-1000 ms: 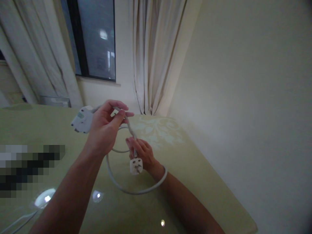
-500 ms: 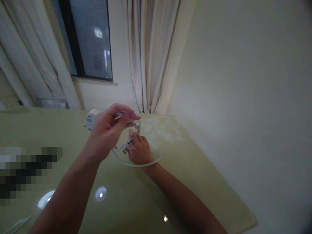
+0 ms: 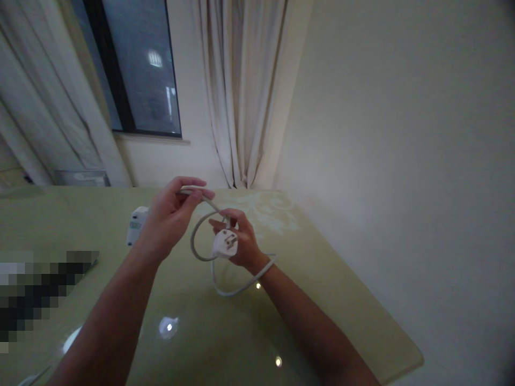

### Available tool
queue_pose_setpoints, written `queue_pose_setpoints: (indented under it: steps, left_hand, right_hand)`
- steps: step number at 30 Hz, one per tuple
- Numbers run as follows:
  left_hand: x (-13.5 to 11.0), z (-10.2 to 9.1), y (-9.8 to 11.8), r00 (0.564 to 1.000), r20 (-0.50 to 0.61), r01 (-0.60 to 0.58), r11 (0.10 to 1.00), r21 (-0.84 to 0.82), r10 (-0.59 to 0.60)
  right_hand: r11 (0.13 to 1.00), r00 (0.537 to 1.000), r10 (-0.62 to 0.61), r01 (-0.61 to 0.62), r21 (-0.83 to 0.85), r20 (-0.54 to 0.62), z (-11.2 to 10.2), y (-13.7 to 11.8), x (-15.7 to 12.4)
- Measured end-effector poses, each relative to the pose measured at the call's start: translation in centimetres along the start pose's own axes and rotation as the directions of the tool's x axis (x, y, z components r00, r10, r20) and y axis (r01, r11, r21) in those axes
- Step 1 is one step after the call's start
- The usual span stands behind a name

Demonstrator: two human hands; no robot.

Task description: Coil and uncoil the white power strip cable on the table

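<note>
A white power cord (image 3: 195, 244) hangs in loops between my two hands above the table. My left hand (image 3: 171, 214) pinches the cord between thumb and fingers. Partly hidden behind the left wrist is a white block (image 3: 137, 224), which looks like the socket end of a power strip. My right hand (image 3: 243, 238) closes its fingers on the cord just by the white plug (image 3: 225, 244), whose metal prongs face me. One loop of the cord passes around the right wrist.
The pale green, glossy table (image 3: 193, 343) reflects several lights. A pixelated dark object (image 3: 48, 295) lies at the left, and a thin white cable (image 3: 36, 377) shows at the lower left. Behind stand curtains (image 3: 241, 96) and a window (image 3: 140, 69); a wall (image 3: 402, 161) borders the right.
The plug has swung down and turned its prongs toward me, with the right hand's fingers more raised. The left hand has shifted slightly left, and the white block sits lower.
</note>
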State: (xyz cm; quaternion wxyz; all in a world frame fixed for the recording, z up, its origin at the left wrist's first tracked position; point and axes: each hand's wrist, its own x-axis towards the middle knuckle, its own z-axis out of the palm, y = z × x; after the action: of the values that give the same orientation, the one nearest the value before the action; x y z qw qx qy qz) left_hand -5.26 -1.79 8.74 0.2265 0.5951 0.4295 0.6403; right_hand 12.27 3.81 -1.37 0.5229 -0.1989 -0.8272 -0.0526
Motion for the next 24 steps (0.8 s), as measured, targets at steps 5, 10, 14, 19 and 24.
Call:
queue_pose_setpoints:
  steps: [5, 10, 14, 19, 24]
  left_hand:
    - [0.1, 0.6, -1.3, 0.991, 0.000, 0.131, 0.954, -0.270, -0.136]
    - [-0.3, 2.3, -2.0, 0.973, 0.073, 0.229, 0.895, -0.383, -0.218]
    - [-0.9, 3.5, -1.8, 0.991, 0.094, 0.113, 0.966, -0.232, -0.093]
    - [-1.5, 4.3, -0.9, 0.960, 0.275, 0.114, 0.975, -0.188, -0.059]
    - [-1.4, 4.6, -1.5, 0.962, 0.255, 0.129, 0.985, -0.111, -0.097]
  right_hand:
    - [0.977, 0.961, 0.208, -0.197, 0.076, -0.182, -3.3, -0.8, 2.8]
    - [0.834, 0.903, 0.429, -0.386, 0.395, -0.022, -4.9, 0.4, 4.7]
    - [0.709, 0.896, 0.439, -0.387, 0.590, 0.060, -5.2, 0.3, 5.1]
    - [0.705, 0.907, 0.421, -0.327, 0.629, -0.001, -5.2, -0.7, 5.4]
    - [0.717, 0.882, 0.472, -0.398, 0.572, 0.022, -5.3, -0.4, 5.2]
